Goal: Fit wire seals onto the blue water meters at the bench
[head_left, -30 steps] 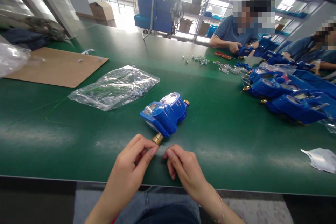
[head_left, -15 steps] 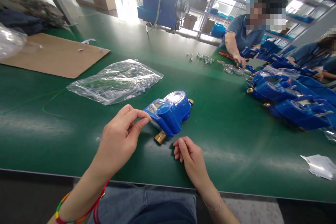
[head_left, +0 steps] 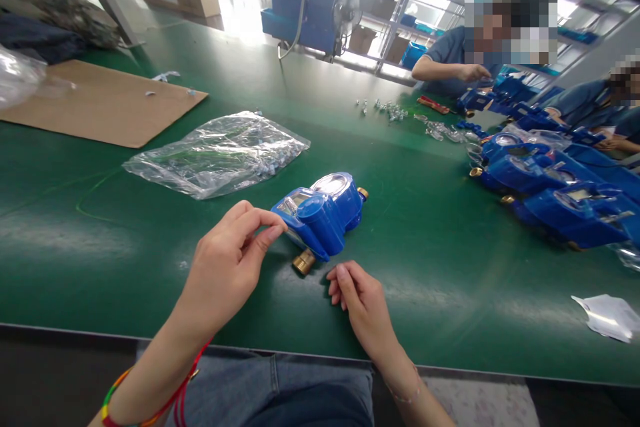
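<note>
A blue water meter (head_left: 326,230) with a round clear window, a small display and brass end fittings rests on the green table in front of me. My left hand (head_left: 240,250) is closed, thumb and forefinger pinched at the meter's near left edge; whether anything small sits between the fingertips is hidden. Just right of the lower brass fitting (head_left: 303,261), my right hand (head_left: 361,297) lies by the table surface with its fingers loosely curled in and the thumb over them. It is apart from the meter, and I see nothing in it.
Beyond the meter lies a clear plastic bag (head_left: 220,157) with small parts. Cardboard (head_left: 110,103) covers the far left. More blue meters (head_left: 575,207) crowd the right, near white paper (head_left: 607,317). Small metal parts (head_left: 393,111) lie before a co-worker (head_left: 445,60).
My hands and the meter stay almost in place. The co-worker's arm has drawn back from the small clear parts on the table and is raised to chest height.
</note>
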Demonstrator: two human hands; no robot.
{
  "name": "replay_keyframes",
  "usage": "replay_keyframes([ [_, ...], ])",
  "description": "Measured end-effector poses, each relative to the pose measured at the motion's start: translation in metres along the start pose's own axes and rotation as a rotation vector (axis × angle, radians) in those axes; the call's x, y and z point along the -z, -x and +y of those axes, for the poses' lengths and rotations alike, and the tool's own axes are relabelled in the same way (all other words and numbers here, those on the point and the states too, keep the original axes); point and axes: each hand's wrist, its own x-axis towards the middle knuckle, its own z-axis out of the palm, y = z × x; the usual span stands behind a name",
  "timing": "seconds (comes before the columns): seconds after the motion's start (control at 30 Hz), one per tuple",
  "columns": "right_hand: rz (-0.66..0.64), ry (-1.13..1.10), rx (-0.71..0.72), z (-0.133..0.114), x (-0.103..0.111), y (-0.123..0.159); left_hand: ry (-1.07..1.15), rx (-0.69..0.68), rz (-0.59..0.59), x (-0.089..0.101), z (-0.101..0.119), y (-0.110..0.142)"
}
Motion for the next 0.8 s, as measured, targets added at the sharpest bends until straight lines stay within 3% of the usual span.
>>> replay_keyframes([
  [0.57,-0.005,0.010,0.004,0.002,0.001,0.000,-0.039,-0.039,-0.016,-0.002,0.000,0.000],
  [0.8,0.132,-0.023,0.011,-0.013,-0.005,-0.015,-0.136,-0.156,-0.046,-0.027,0.015,0.019],
])
